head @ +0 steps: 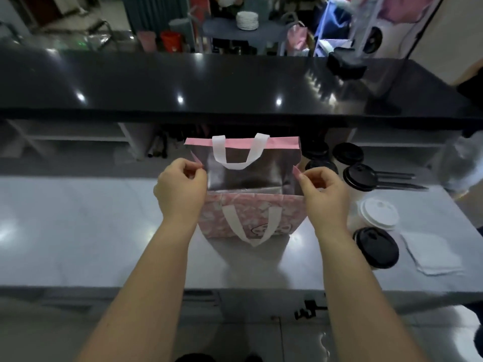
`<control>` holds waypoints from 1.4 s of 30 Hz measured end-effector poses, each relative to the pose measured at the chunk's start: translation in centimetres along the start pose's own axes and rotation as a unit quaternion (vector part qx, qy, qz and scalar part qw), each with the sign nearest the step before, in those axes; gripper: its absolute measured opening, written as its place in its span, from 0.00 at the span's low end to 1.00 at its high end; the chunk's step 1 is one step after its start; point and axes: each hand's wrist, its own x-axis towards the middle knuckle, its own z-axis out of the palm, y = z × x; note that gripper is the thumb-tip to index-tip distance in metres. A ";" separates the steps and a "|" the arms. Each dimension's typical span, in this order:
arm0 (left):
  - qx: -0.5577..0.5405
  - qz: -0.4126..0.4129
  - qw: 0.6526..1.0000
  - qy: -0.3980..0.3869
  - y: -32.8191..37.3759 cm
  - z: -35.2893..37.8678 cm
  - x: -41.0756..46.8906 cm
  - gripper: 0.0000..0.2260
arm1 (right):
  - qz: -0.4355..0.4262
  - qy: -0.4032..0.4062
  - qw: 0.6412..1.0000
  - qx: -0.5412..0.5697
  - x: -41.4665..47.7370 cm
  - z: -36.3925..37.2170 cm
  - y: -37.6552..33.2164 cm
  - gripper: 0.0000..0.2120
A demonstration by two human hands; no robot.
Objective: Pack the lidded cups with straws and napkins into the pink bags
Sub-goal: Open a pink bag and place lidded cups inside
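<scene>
— Nearest, lower centre?
— Left hand [180, 189] and right hand [324, 194], fingers curled; each pinched one side edge of the pink bag [248, 218], holding its mouth spread.
— Bag's place?
— Upright, mid-frame, on grey table [78, 231].
— Right of it?
— Black-lidded cup [376, 248], napkins [433, 254], white-lidded cup [379, 210], then straws [400, 181].
— Beyond?
— Black counter [235, 82] spanned the upper frame.
</scene>
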 end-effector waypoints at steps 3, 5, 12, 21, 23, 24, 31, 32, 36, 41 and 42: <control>0.050 -0.001 0.999 0.012 0.6 0.3 -0.1 0.03 | 0.002 -0.022 0.999 -0.026 1.0 0.1 0.0 0.09; 0.070 0.013 0.997 0.010 1.1 0.5 0.0 0.02 | 0.003 -0.034 0.998 -0.042 1.5 0.1 0.0 0.09; 0.150 0.176 0.972 -0.039 3.1 0.3 0.0 0.10 | -0.141 -0.047 0.968 -0.200 1.1 -0.1 -2.1 0.06; 0.196 0.296 0.929 -0.100 6.0 2.0 -2.5 0.11 | -0.141 -0.071 0.965 -0.209 0.7 -3.4 -2.7 0.06; 0.180 0.325 0.920 -0.127 7.1 3.4 -3.6 0.11 | -0.142 -0.072 0.958 -0.239 0.5 -5.0 -1.6 0.09; 0.176 0.340 0.913 -0.141 7.8 4.2 -4.2 0.11 | -0.142 -0.072 0.953 -0.258 0.4 -5.9 -1.0 0.10; 0.113 0.418 0.871 -0.232 12.7 10.4 -8.7 0.14 | -0.088 -0.149 0.930 -0.324 1.5 -12.6 2.9 0.16; 0.103 0.435 0.862 -0.237 13.4 11.5 -9.3 0.14 | -0.082 -0.165 0.925 -0.332 1.9 -13.6 3.6 0.18; 0.124 0.441 0.853 -0.249 15.4 16.6 -11.7 0.16 | -0.061 -0.234 0.898 -0.367 3.1 -17.0 6.7 0.22; 0.214 0.321 0.881 -0.273 12.6 21.3 -13.9 0.18 | -0.092 -0.296 0.884 -0.350 2.7 -19.3 11.0 0.26; 0.211 0.291 0.890 -0.281 11.7 21.7 -14.3 0.18 | -0.105 -0.309 0.881 -0.343 2.5 -19.3 11.5 0.26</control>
